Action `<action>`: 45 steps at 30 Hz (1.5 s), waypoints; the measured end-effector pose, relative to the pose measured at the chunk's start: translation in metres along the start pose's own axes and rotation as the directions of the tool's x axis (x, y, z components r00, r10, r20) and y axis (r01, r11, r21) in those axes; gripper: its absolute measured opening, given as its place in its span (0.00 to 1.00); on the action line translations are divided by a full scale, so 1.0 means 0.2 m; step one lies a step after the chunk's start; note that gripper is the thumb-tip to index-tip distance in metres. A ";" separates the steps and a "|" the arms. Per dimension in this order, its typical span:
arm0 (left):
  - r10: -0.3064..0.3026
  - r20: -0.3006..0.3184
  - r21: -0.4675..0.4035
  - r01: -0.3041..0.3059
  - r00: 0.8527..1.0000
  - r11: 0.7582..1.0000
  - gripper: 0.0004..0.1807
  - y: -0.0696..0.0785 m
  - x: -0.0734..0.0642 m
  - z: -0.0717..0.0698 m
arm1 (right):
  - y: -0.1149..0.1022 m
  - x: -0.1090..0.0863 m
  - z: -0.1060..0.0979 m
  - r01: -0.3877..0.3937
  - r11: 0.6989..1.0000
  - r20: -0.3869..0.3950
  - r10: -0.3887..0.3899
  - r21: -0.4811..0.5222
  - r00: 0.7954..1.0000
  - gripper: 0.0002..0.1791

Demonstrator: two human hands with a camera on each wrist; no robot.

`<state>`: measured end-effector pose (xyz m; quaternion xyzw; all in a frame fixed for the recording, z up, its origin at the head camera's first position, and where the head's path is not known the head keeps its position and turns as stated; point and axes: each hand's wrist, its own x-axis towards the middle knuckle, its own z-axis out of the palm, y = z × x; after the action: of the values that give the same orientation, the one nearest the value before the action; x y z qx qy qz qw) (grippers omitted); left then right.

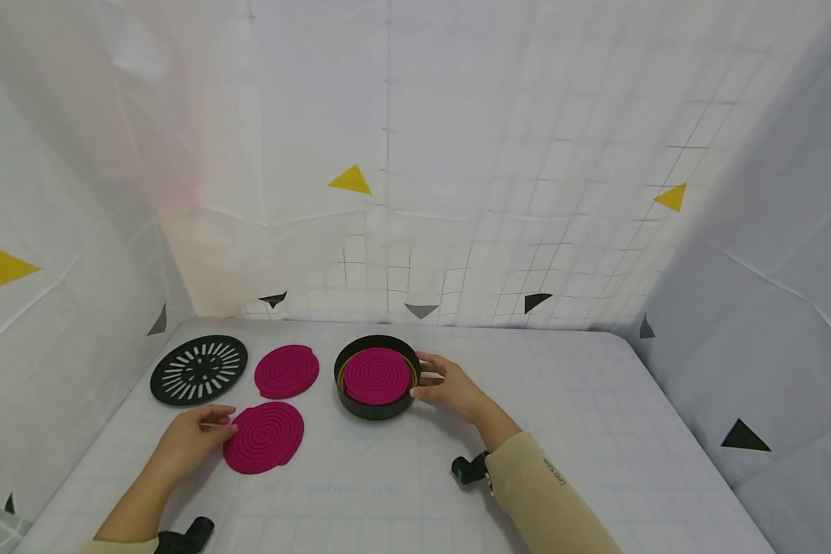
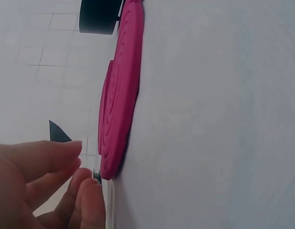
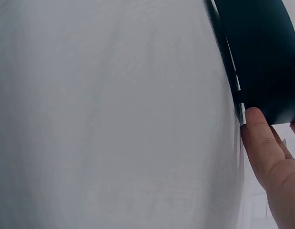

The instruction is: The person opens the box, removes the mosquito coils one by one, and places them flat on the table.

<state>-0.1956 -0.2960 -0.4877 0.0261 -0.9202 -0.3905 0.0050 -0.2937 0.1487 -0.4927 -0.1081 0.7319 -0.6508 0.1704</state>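
My left hand [image 1: 190, 444] is at the left edge of a pink round spiral-ribbed coaster [image 1: 266, 437]. Its fingers are loosely bent, and the fingertips come right up to the rim in the left wrist view. My right hand [image 1: 455, 391] holds the right side of a round black holder [image 1: 376, 410], thumb on the near side and fingers farther back. Inside the holder lies another pink spiral coaster [image 1: 377, 375], with a yellowish edge showing around it. The right wrist view shows the holder's dark outer wall [image 3: 261, 62] beside the fingers.
A third pink coaster [image 1: 287, 372] lies behind the near one. To its left is a black slotted round mat [image 1: 199, 370]. White sheets with yellow and black triangles surround the white table [image 1: 561, 385] at the back and sides.
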 end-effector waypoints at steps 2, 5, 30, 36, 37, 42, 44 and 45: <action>-0.005 -0.015 0.007 0.005 1.000 1.000 0.22 0.01 0.00 0.00 | 0.00 0.00 0.00 0.002 1.000 -0.001 -0.002 0.000 1.000 0.46; -0.012 -0.032 -0.014 0.012 0.999 1.000 0.22 0.03 0.00 0.00 | 0.00 0.00 0.00 0.004 1.000 -0.002 -0.004 0.001 1.000 0.46; 0.061 -0.179 -0.090 -0.079 0.982 0.993 0.23 0.22 -0.01 0.06 | -0.01 0.00 0.00 -0.006 1.000 -0.002 0.006 -0.009 1.000 0.46; 0.094 -0.179 -0.108 -0.114 0.979 0.988 0.21 0.27 0.02 0.10 | 0.00 0.00 0.00 -0.011 1.000 -0.011 0.011 -0.001 1.000 0.46; 0.098 -0.177 -0.110 -0.118 0.979 0.987 0.21 0.28 0.02 0.10 | 0.00 0.00 0.00 -0.012 1.000 -0.012 0.012 0.000 1.000 0.45; 0.122 -0.162 -0.128 -0.143 0.979 0.981 0.22 0.33 0.04 0.14 | 0.00 0.00 0.00 -0.016 1.000 -0.010 0.016 -0.002 1.000 0.45; 0.121 -0.150 -0.147 -0.143 0.981 0.979 0.22 0.36 0.05 0.15 | 0.00 0.00 0.00 -0.016 1.000 -0.010 0.016 -0.008 1.000 0.46; 0.118 -0.144 -0.155 -0.140 0.983 0.978 0.22 0.37 0.05 0.16 | 0.00 0.00 0.00 -0.016 1.000 -0.011 0.016 -0.009 1.000 0.45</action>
<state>-0.2101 -0.2223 -0.4576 -0.0080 -0.8821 -0.4615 0.0942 -0.2943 0.1492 -0.4926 -0.0994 0.7365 -0.6469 0.1710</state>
